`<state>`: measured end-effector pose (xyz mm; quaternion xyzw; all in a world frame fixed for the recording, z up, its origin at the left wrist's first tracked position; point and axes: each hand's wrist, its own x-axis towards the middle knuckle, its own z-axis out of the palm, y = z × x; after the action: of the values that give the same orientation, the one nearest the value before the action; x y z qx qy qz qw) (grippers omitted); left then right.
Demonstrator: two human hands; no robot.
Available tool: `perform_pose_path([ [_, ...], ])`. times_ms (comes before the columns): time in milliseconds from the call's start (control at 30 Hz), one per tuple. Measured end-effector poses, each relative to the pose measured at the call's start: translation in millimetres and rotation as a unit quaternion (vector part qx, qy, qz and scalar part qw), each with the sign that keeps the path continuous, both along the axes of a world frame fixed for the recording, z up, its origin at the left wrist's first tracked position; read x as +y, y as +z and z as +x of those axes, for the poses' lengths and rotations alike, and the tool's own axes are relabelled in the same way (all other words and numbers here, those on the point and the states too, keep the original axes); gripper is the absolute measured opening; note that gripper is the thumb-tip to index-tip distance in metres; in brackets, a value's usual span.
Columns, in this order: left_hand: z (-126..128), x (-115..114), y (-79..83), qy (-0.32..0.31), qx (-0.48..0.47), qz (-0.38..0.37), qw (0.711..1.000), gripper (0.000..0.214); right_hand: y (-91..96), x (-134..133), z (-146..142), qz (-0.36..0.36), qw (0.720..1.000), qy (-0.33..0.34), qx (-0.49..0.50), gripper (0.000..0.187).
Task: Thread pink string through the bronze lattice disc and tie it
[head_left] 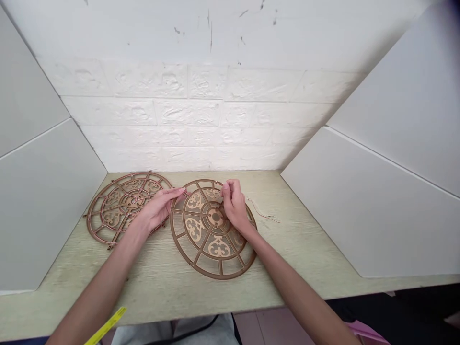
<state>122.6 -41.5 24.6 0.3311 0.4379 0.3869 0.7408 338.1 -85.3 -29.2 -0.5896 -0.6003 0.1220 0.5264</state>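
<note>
A round brown fretwork panel [222, 277] with gold scroll patterns sits in the middle of the worktop, its near edge toward me. My left hand [160, 207] pinches its upper left rim between thumb and fingertips. Over the panel's upper right part is my right hand [234, 203], fingers closed together near the far rim; what they pinch is hidden. Left of it lies a second round panel [94, 234] with pinkish copper wire run along its rings, partly covered by my left hand and forearm. A thin copper-coloured wire [257, 210] trails to the right of the right hand.
The pale greenish worktop [298, 254] meets a white brick-patterned wall [204, 112] at the back. Grey-white boards [43, 206] stand at the left, and similar boards [388, 211] at the right. A yellow strip [106, 327] shows near my left forearm.
</note>
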Motion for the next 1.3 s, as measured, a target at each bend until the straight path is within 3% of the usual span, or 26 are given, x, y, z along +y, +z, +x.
perform_pose_path([
  [100,4,-5,-1.0,-0.052,-0.039,-0.004,0.998,0.024,1.9,1,5,0.011,1.0,-0.026,0.012,0.028],
  [300,6,-15,-13.9,-0.154,-0.035,-0.035,0.987,0.082,9.3,1,12,0.077,0.996,-0.035,-0.013,0.028],
  [433,7,-13,-22.8,-0.178,-0.069,-0.01,0.982,0.085,21.9,-3,19,0.003,0.994,0.088,0.059,0.027],
  [533,9,-11,-26.4,-0.158,-0.083,0.011,0.984,0.088,28.2,-4,23,-0.068,0.973,0.21,0.075,0.026],
  [600,12,-11,-28.0,-0.137,-0.094,0.022,0.986,0.087,29.2,-5,24,-0.094,0.961,0.253,0.059,0.025],
  [900,14,-18,-30.6,-0.115,-0.087,0.036,0.989,0.086,25.5,-4,17,-0.106,0.97,0.194,-0.106,0.019],
  [1300,18,-21,-33.8,-0.098,-0.084,0.05,0.99,0.082,27.2,-13,2,-0.079,0.967,0.186,-0.155,0.018],
])
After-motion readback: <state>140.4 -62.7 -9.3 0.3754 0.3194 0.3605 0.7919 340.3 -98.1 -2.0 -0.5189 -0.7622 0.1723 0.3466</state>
